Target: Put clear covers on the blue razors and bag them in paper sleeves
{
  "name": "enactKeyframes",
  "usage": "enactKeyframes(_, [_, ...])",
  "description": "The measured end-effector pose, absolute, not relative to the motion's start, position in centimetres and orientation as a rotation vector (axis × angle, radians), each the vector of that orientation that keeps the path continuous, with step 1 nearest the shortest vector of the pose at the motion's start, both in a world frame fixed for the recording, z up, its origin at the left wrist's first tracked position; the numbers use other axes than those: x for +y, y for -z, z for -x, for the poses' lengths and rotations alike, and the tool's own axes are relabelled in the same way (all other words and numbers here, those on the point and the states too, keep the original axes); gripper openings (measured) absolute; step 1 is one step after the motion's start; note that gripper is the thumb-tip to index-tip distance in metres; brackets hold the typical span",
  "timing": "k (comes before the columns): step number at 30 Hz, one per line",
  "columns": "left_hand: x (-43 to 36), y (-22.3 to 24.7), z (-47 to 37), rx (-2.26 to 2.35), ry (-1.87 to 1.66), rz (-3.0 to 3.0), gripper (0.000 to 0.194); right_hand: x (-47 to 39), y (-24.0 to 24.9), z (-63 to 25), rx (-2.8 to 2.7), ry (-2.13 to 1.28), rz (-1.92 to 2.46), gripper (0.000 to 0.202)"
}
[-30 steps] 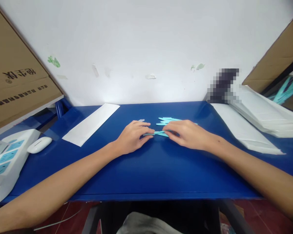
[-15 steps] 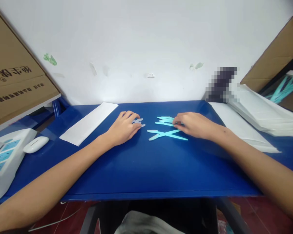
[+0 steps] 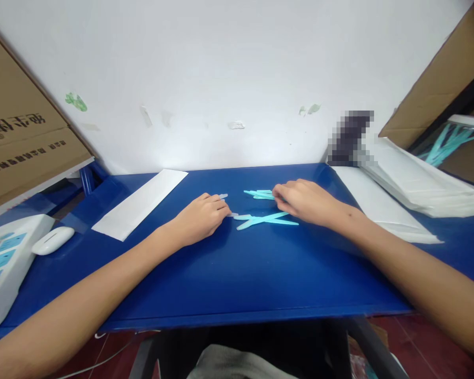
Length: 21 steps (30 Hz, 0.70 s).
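My left hand [image 3: 205,218] is closed, palm down, near the middle of the table. Tips of pale, translucent strips [image 3: 223,196], which look like eyebrow razors, poke out past its fingers; most of their length is hidden. My right hand [image 3: 300,200] pinches the right ends of a small bunch of turquoise eyebrow razors [image 3: 260,195]. In front of that bunch, two turquoise eyebrow razors [image 3: 255,220] lie crossed on the table, one partly under my right hand. A pale tip at my left hand comes close to them.
The blue table [image 3: 229,273] meets a white wall. A white paper strip [image 3: 140,204] lies left, beyond a white mouse-shaped object [image 3: 53,240] and power strip [image 3: 13,258]. White envelopes [image 3: 422,184] are stacked right. Cardboard boxes [image 3: 27,116] flank the table; a clear-sided container [image 3: 454,138] holds turquoise razors.
My left hand has curled its fingers more closely over the pale strips. My right hand and its turquoise bunch have shifted slightly left, and the whole view has turned a little.
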<state>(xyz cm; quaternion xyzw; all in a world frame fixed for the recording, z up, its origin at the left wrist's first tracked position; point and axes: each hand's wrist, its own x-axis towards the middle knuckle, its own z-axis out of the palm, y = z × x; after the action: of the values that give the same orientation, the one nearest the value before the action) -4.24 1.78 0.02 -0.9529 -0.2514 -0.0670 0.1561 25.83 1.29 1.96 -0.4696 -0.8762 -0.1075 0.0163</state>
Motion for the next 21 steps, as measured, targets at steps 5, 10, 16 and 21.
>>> enactKeyframes(5, [1.4, -0.8, 4.4, -0.719, 0.182, 2.765, 0.034, 1.2, -2.2, -26.4, -2.55, 0.057, 1.364, 0.025])
enactKeyframes(10, [1.5, -1.1, 4.9, -0.799, 0.242, 2.769, 0.045, 1.1, -1.9, -26.1, -2.467, -0.177, 1.294, 0.026])
enactKeyframes(16, [2.2, 0.0, 4.5, -1.381, 1.311, 3.08, 0.02, 0.8, -1.8, -25.6, -2.503, -0.197, 1.269, 0.029])
enactKeyframes(21, [2.0, 0.6, 3.4, -1.726, 1.898, 3.074, 0.03, 0.5, -1.7, -25.2, -2.482, -0.153, 1.112, 0.032])
